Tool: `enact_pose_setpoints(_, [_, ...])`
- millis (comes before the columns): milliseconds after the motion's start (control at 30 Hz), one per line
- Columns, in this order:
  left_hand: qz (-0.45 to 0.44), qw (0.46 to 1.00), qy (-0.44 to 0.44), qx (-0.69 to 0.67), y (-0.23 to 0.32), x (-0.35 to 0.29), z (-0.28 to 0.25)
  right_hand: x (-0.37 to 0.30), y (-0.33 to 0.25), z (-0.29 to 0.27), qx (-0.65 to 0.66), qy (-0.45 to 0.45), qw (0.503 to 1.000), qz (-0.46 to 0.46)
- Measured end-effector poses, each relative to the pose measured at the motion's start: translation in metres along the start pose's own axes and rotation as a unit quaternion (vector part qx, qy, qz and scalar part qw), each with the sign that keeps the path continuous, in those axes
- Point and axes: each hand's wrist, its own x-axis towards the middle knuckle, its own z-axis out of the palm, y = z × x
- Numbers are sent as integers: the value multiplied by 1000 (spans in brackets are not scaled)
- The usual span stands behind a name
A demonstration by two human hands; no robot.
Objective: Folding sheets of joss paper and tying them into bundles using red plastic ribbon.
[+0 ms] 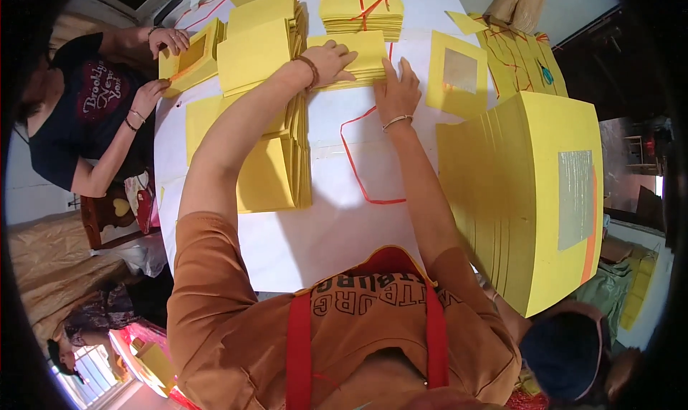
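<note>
My left hand (pixel 331 62) lies flat with its fingers spread on top of a small stack of yellow paper envelopes (pixel 369 46). At that stack's right edge is my right hand (pixel 400 91), its fingers apart and pointing away from me; the fingertips seem to touch the edge. A red ribbon (pixel 348 152) runs out from near the stack and lies in a bent loop on the white table, partly under my right forearm. Just beyond, another stack of yellow envelopes (pixel 360 8) is tied with red ribbon.
Tall yellow piles stand left (pixel 251 59) and right (pixel 502 195) of my arms. A single windowed envelope (pixel 455 73) lies on the white table (pixel 337 245); tied bundles (pixel 527 62) sit beyond it. A co-worker's hands (pixel 168 41) hold a yellow envelope at the left.
</note>
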Motion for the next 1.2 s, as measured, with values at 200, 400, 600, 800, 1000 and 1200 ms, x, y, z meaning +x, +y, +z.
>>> enact_pose_setpoints(200, [12,990,-107,-93,-15,7,-16,9,13,12,158,-152,975,30])
enact_pose_setpoints(400, [-44,998,-31,36,25,0,7,-3,13,27,117,-11,992,-54])
enact_pose_setpoints(600, [-44,994,-36,90,22,-3,24,-2,2,0,87,-181,980,10])
enact_pose_setpoints(800, [-43,996,-62,44,23,-5,8,-62,-29,-65,292,-51,954,-42])
enact_pose_setpoints(1000, [-76,995,-57,42,19,-6,-1,-173,-1,-192,427,-306,850,-30])
enact_pose_setpoints(1200, [-118,991,-43,47,21,-2,-31,-241,74,-291,451,-336,801,205])
